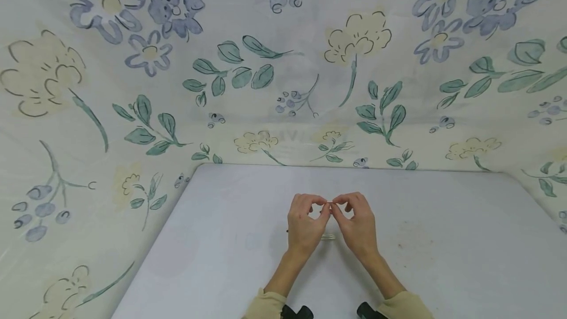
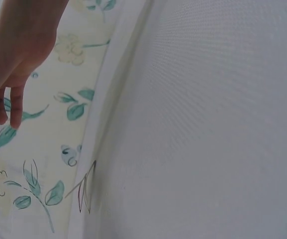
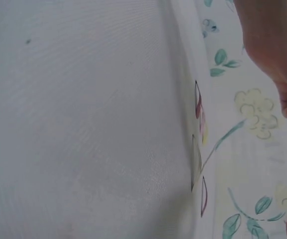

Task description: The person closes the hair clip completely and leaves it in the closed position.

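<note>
In the head view my left hand [image 1: 305, 223] and right hand [image 1: 360, 223] are raised close together over the white table. The thumb and index fingertips of both hands pinch a tiny, thin reddish thing [image 1: 330, 203] between them. It is too small to tell its kind. Below and between the hands a small pale striped thing [image 1: 328, 237] lies on the table, partly hidden by the left hand. The left wrist view has the left hand [image 2: 21, 55] at its left edge, the right wrist view the right hand [image 3: 275, 47] at upper right; neither shows the pinched thing.
The white tabletop [image 1: 221, 240] has small dark specks on its right part. A pale cloth [image 1: 266, 82] printed with flowers and leaves stands behind it and to the sides. Dark wrist devices [image 1: 298, 312] sit by the sleeves.
</note>
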A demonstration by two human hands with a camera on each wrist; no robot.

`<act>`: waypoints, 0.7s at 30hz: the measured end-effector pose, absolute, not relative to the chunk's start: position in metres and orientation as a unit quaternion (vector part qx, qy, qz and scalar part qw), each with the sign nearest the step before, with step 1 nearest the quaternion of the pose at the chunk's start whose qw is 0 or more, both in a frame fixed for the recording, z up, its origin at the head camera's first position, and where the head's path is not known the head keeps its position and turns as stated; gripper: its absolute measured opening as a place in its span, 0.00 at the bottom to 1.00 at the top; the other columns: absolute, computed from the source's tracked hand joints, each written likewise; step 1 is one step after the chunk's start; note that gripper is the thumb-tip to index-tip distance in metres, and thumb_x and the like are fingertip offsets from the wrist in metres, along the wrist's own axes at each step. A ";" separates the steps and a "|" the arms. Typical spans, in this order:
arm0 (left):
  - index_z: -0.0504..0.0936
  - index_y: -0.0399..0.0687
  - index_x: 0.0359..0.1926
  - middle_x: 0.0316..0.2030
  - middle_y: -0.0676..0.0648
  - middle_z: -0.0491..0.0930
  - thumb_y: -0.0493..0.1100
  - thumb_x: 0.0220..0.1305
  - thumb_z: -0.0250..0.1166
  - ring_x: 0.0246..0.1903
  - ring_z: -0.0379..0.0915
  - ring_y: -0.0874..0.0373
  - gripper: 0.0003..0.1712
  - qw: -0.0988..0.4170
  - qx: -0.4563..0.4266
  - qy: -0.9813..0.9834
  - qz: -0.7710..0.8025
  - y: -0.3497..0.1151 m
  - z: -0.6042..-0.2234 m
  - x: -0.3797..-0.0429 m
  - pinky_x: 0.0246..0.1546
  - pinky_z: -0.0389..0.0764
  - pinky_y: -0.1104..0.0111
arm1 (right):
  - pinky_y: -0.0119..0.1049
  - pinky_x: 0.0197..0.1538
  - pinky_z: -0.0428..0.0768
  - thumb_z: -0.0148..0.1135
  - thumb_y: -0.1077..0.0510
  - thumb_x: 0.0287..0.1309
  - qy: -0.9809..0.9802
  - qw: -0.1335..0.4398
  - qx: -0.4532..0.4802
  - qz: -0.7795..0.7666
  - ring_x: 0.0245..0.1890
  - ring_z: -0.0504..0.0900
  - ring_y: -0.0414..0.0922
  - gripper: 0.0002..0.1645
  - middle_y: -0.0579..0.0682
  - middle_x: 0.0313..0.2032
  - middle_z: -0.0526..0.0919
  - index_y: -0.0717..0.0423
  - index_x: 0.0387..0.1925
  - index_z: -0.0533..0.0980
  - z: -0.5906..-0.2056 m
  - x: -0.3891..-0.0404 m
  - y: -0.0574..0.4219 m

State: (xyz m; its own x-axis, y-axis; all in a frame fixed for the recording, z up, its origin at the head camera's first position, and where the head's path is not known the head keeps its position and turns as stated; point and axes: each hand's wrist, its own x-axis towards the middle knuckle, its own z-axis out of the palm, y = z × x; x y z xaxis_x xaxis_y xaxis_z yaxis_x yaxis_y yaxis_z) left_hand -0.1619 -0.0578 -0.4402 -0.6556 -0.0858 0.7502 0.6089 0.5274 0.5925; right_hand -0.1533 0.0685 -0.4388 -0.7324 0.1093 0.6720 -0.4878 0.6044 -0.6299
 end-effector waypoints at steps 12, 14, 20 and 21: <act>0.82 0.46 0.28 0.27 0.52 0.80 0.32 0.51 0.73 0.32 0.70 0.60 0.08 0.374 -0.171 -0.786 -0.462 -0.058 -0.439 -0.161 0.31 0.72 0.74 | 0.36 0.37 0.76 0.73 0.68 0.51 -0.825 0.346 0.099 0.435 0.34 0.74 0.42 0.10 0.48 0.31 0.79 0.56 0.34 0.80 -0.436 -0.150 0.067; 0.82 0.46 0.29 0.27 0.52 0.81 0.32 0.51 0.73 0.31 0.70 0.60 0.08 0.373 -0.173 -0.786 -0.461 -0.058 -0.439 -0.162 0.31 0.72 0.74 | 0.37 0.38 0.77 0.73 0.68 0.51 -0.825 0.344 0.101 0.437 0.34 0.75 0.41 0.10 0.48 0.31 0.79 0.56 0.34 0.80 -0.436 -0.150 0.067; 0.82 0.46 0.29 0.27 0.52 0.81 0.32 0.52 0.73 0.31 0.70 0.57 0.08 0.364 -0.178 -0.791 -0.458 -0.058 -0.438 -0.162 0.32 0.72 0.73 | 0.39 0.39 0.78 0.72 0.68 0.52 -0.827 0.336 0.095 0.441 0.35 0.75 0.42 0.09 0.48 0.32 0.79 0.57 0.35 0.80 -0.436 -0.150 0.069; 0.82 0.46 0.29 0.27 0.52 0.80 0.33 0.52 0.73 0.31 0.70 0.56 0.08 0.361 -0.179 -0.792 -0.459 -0.058 -0.437 -0.162 0.31 0.72 0.72 | 0.39 0.39 0.78 0.72 0.67 0.52 -0.827 0.334 0.095 0.442 0.35 0.75 0.42 0.09 0.48 0.32 0.79 0.57 0.35 0.80 -0.436 -0.150 0.069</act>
State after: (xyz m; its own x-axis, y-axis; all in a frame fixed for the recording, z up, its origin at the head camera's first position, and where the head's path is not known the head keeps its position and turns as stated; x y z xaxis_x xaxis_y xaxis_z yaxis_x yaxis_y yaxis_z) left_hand -0.1624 -0.0581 -0.4375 -0.6761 -0.0477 0.7353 0.6141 0.5150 0.5981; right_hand -0.1497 0.0691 -0.4356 -0.7583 0.1382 0.6371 -0.4532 0.5907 -0.6676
